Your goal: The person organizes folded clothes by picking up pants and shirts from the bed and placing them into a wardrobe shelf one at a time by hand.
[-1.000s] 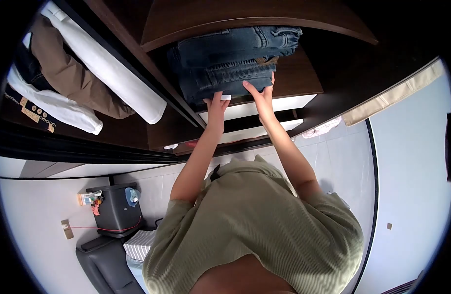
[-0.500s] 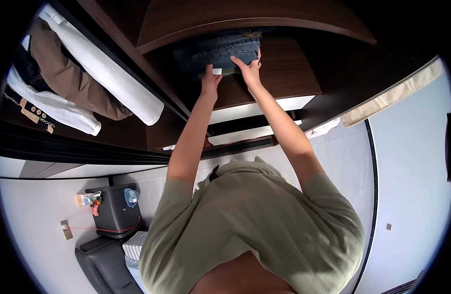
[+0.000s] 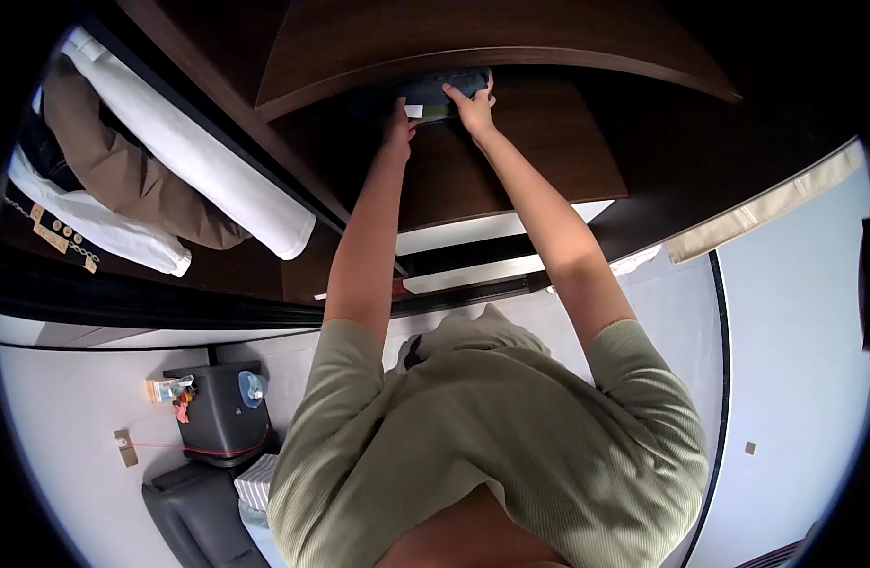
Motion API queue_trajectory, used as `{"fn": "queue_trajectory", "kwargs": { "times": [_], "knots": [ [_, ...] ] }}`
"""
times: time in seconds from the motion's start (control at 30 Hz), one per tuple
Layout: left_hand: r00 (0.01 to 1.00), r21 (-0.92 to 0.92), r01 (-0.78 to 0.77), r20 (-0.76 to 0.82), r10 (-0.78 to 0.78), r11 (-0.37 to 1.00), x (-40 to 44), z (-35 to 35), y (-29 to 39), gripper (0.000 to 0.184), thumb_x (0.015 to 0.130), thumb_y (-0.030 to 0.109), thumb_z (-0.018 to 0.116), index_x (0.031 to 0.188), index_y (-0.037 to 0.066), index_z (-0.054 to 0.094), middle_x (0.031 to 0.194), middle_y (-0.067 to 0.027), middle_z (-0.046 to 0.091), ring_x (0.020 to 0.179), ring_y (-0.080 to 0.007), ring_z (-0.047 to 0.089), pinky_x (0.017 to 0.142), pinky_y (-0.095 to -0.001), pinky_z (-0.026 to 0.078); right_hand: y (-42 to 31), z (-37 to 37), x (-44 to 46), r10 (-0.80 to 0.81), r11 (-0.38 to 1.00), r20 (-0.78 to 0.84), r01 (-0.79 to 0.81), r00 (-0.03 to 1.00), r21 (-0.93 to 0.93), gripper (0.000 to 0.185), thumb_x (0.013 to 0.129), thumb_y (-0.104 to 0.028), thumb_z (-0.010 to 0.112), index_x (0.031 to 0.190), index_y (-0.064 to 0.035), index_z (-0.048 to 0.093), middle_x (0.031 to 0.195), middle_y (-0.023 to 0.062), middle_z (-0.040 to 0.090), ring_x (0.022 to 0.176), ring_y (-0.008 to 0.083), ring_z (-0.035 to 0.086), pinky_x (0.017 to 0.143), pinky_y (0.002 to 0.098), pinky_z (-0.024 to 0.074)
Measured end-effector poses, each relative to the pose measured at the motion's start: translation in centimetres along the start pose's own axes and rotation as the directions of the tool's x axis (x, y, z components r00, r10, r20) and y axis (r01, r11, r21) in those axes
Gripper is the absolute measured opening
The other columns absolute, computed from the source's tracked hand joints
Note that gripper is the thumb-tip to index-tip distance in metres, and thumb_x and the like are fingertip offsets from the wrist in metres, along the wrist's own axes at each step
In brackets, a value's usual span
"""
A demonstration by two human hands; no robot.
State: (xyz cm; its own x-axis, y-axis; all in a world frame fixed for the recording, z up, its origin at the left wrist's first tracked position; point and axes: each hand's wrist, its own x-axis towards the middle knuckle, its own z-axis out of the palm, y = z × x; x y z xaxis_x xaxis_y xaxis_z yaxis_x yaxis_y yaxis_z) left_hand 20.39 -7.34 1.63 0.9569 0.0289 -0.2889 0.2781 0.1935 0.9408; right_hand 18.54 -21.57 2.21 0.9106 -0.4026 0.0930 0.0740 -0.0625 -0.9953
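Folded dark-blue jeans [image 3: 433, 91] were deep on dark wooden shelf [image 3: 510, 147], under upper board [image 3: 492, 33]. Left hand [image 3: 398, 128] had fingers clamped on near left edge, beside white tag [image 3: 414, 111]; right hand [image 3: 475, 110] clamped right side, thumb on top.

The left hand [image 3: 398, 127] gripped the near left edge of the folded jeans [image 3: 427, 92], beside a white tag [image 3: 414, 112]. The right hand [image 3: 475, 107] clasped their right end, its thumb on top. The far part of the jeans was hidden beneath a dark wooden upper shelf [image 3: 510, 55]; a lower board [image 3: 520, 156] spread below. To the left, white trousers [image 3: 203, 156] ran alongside a brown garment [image 3: 123, 156]. At the near left, a black cabinet [image 3: 217, 412] stood beside a dark seat [image 3: 193, 516].
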Motion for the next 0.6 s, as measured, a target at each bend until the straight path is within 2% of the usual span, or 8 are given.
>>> {"fn": "queue_trajectory", "kwargs": {
  "times": [0.13, 0.33, 0.43, 0.53, 0.6],
  "knots": [
    [0.998, 0.085, 0.029, -0.063, -0.024, 0.996, 1.2, 0.3, 0.6, 0.065, 0.084, 0.057, 0.049, 0.133, 0.016, 0.041, 0.125, -0.0092, 0.049, 0.103, -0.0233, 0.053, 0.094, -0.0370, 0.035, 0.1, 0.7, 1.1, 0.001, 1.000, -0.034, -0.001, 0.999, -0.001, 0.112, 0.069, -0.040, 0.075, 0.143, -0.0150, -0.005, 0.136, 0.0282, 0.013, 0.121, 0.0422, 0.028, 0.103, 0.0454, 0.0271],
    [0.991, 0.067, -0.093, -0.093, 0.099, 0.993, 4.2, 0.7, -1.0, 0.069, 0.083, 0.055, 0.051, 0.137, 0.015, 0.036, 0.132, -0.0114, 0.042, 0.110, -0.0269, 0.048, 0.100, -0.0385, 0.029, 0.5, 1.2, 2.3, -0.024, 1.000, -0.044, 0.024, 0.999, 0.012, 0.113, 0.068, -0.039, 0.075, 0.143, -0.0130, -0.005, 0.135, 0.0284, 0.014, 0.121, 0.0424, 0.027, 0.103, 0.0451, 0.0265],
    [0.957, -0.052, -0.167, -0.247, 0.150, 0.985, 6.8, 1.3, -2.4, 0.082, 0.077, 0.041, 0.064, 0.136, -0.001, 0.028, 0.132, -0.0162, 0.042, 0.119, -0.0298, 0.042, 0.099, -0.0359, 0.034, 0.7, 1.5, 2.6, -0.040, 0.999, -0.073, 0.041, 0.997, 0.012, 0.114, 0.066, -0.040, 0.076, 0.143, -0.0114, -0.003, 0.134, 0.0286, 0.016, 0.120, 0.0421, 0.027, 0.102, 0.0451, 0.0271],
    [0.949, -0.148, -0.236, -0.249, 0.194, 0.961, 7.9, 1.6, -2.4, 0.082, 0.075, 0.032, 0.067, 0.137, 0.000, 0.025, 0.133, -0.0168, 0.040, 0.119, -0.0289, 0.041, 0.100, -0.0359, 0.033, 1.2, 1.7, 3.0, -0.095, 0.995, -0.095, 0.097, 0.991, 0.011, 0.115, 0.064, -0.040, 0.076, 0.143, -0.0103, -0.001, 0.132, 0.0293, 0.018, 0.117, 0.0418, 0.029, 0.101, 0.0451, 0.0279],
    [0.938, -0.268, -0.251, -0.305, 0.166, 0.930, 3.4, 2.7, -0.7, 0.080, 0.075, 0.029, 0.067, 0.137, 0.002, 0.025, 0.134, -0.0153, 0.038, 0.120, -0.0283, 0.040, 0.100, -0.0368, 0.033, 1.6, 1.7, 3.3, -0.117, 0.993, -0.088, 0.117, 0.989, -0.007, 0.115, 0.063, -0.040, 0.077, 0.143, -0.0100, 0.000, 0.131, 0.0297, 0.018, 0.116, 0.0415, 0.030, 0.101, 0.0451, 0.0282]
  ]
}}
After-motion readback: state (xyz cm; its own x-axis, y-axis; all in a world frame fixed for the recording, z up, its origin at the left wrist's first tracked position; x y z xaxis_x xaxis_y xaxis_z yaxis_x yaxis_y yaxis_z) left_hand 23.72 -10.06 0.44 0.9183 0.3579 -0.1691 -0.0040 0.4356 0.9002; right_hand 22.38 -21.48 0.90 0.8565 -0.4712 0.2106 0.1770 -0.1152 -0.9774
